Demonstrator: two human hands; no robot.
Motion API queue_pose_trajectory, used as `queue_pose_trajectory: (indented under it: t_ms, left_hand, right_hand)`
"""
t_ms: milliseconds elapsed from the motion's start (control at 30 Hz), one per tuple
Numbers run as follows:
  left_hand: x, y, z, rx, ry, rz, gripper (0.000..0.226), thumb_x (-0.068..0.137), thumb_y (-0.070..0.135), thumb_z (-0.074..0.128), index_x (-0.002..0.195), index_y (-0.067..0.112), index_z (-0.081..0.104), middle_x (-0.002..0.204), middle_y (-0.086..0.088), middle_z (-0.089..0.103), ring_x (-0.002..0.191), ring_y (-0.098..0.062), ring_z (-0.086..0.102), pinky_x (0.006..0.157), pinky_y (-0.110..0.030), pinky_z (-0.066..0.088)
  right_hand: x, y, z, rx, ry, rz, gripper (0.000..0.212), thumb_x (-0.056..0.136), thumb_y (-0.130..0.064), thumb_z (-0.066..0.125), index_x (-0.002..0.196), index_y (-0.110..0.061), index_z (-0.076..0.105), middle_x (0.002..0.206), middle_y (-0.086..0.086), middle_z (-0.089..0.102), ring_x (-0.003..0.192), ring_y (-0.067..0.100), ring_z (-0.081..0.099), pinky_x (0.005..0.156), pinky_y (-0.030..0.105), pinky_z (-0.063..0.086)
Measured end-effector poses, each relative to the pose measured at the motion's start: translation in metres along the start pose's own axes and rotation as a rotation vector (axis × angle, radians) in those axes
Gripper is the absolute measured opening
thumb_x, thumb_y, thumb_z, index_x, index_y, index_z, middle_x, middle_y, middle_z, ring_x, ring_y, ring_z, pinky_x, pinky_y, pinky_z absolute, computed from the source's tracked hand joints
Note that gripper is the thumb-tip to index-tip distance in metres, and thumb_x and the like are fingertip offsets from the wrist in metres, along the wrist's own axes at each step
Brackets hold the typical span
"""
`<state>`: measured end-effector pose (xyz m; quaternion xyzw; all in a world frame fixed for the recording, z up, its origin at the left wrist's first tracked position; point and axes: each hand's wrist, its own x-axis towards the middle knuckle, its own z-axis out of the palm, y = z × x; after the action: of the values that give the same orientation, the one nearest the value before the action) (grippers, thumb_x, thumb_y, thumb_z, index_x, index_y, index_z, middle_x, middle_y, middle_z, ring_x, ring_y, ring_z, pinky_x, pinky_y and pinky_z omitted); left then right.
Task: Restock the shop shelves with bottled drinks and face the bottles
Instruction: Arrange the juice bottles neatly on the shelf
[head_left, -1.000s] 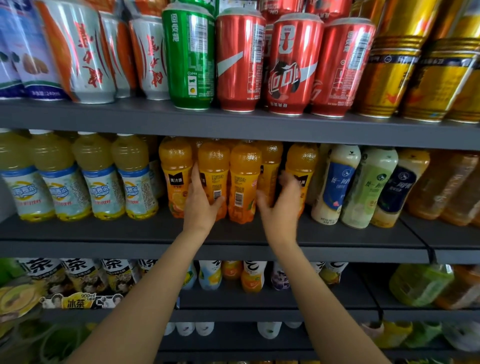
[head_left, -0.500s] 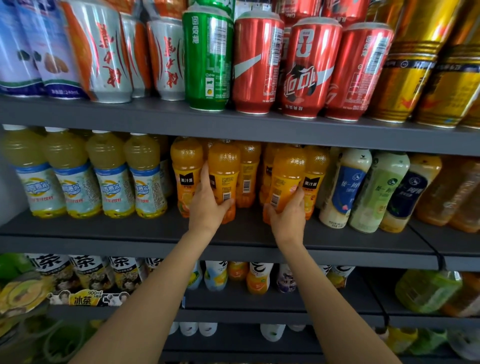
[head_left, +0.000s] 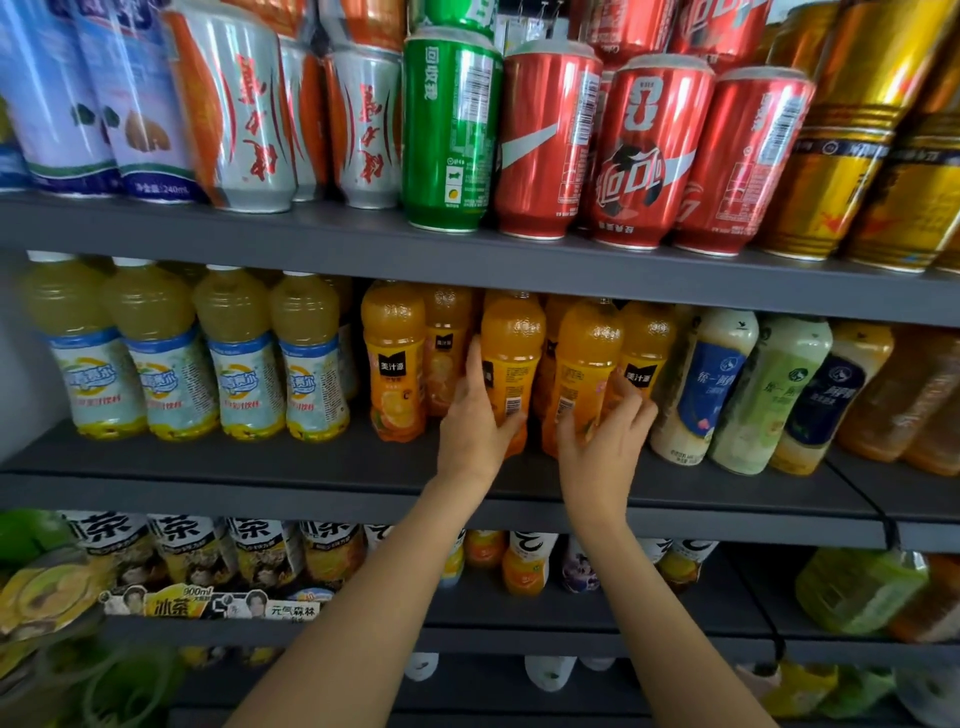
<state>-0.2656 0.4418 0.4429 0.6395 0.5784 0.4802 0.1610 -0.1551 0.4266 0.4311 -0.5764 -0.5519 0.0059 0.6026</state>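
Several orange juice bottles stand in a group on the grey middle shelf (head_left: 260, 467). My left hand (head_left: 475, 415) grips one orange juice bottle (head_left: 511, 353) at its lower left side; its barcode faces me. Just to the right, my right hand (head_left: 605, 436) holds a second orange juice bottle (head_left: 587, 353) near its base, fingers spread round its right side. A third orange bottle (head_left: 394, 358) stands free at the left with its label to the front. More orange bottles stand behind and are partly hidden.
Pale yellow drink bottles (head_left: 171, 358) fill the shelf's left, white and green milk tea bottles (head_left: 748, 384) its right. Drink cans (head_left: 550, 145) line the shelf above, close over the bottle caps. Tea bottles (head_left: 260, 551) stand on the shelf below.
Both hands moved closer together, each with its orange bottle, so the two bottles now stand side by side at the shelf front. The camera has drawn nearer.
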Motion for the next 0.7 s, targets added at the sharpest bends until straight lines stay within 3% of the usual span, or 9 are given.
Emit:
queue_pose_trajectory:
  t_ms: [100, 200, 300, 400, 533, 700]
  left_hand:
    - [-0.011, -0.014, -0.018, 0.020, 0.243, 0.067, 0.074, 0.084, 0.028, 0.064, 0.145, 0.019, 0.023, 0.140, -0.006, 0.041, 0.127, -0.020, 0.044, 0.102, -0.037, 0.042]
    - [-0.011, -0.041, -0.045, -0.008, 0.482, -0.043, 0.063, 0.082, 0.020, 0.068, 0.134, 0.005, 0.036, 0.128, -0.014, 0.044, 0.118, -0.025, 0.047, 0.097, -0.042, 0.045]
    - [0.006, -0.063, -0.059, -0.022, 0.292, -0.173, 0.078, 0.079, 0.025, 0.071, 0.140, 0.004, 0.027, 0.136, -0.016, 0.043, 0.127, -0.030, 0.042, 0.103, -0.043, 0.039]
    - [0.022, -0.072, -0.063, -0.041, 0.130, -0.193, 0.066, 0.079, 0.023, 0.071, 0.133, 0.008, 0.037, 0.127, -0.012, 0.054, 0.120, -0.028, 0.050, 0.095, -0.036, 0.040]
    - [0.020, -0.077, -0.073, 0.023, 0.155, -0.168, 0.052, 0.076, 0.026, 0.073, 0.118, 0.007, 0.049, 0.113, -0.012, 0.060, 0.108, -0.028, 0.056, 0.086, -0.036, 0.045]
    - [-0.012, -0.086, -0.105, 0.183, 0.218, -0.118, 0.054, 0.077, 0.038, 0.071, 0.119, 0.011, 0.051, 0.107, -0.008, 0.062, 0.100, -0.026, 0.059, 0.082, -0.038, 0.047]
  right_hand:
    - [-0.011, -0.019, 0.003, 0.036, -0.035, -0.151, 0.042, 0.085, -0.009, 0.063, 0.122, -0.002, 0.044, 0.121, 0.011, 0.043, 0.107, 0.017, 0.048, 0.087, 0.015, 0.039]
    - [-0.025, -0.038, 0.020, 0.082, -0.150, -0.211, 0.039, 0.084, -0.008, 0.064, 0.119, -0.005, 0.047, 0.115, 0.006, 0.045, 0.102, 0.011, 0.048, 0.084, 0.008, 0.038]
    - [-0.037, -0.052, 0.040, 0.109, -0.251, -0.262, 0.035, 0.085, -0.009, 0.062, 0.116, -0.007, 0.047, 0.113, 0.006, 0.045, 0.104, 0.012, 0.047, 0.087, 0.018, 0.043]
    - [-0.041, -0.061, 0.060, 0.074, -0.364, -0.270, 0.035, 0.086, -0.007, 0.059, 0.118, -0.005, 0.046, 0.116, 0.010, 0.047, 0.110, 0.022, 0.050, 0.093, 0.030, 0.047]
    - [-0.040, -0.064, 0.082, -0.040, -0.513, -0.163, 0.044, 0.088, 0.001, 0.048, 0.130, 0.002, 0.037, 0.128, 0.017, 0.043, 0.122, 0.030, 0.042, 0.105, 0.029, 0.033]
    - [-0.023, -0.071, 0.111, -0.120, -0.594, 0.044, 0.067, 0.089, 0.000, 0.048, 0.143, 0.005, 0.009, 0.145, 0.021, 0.024, 0.136, 0.031, 0.026, 0.112, 0.028, 0.020]
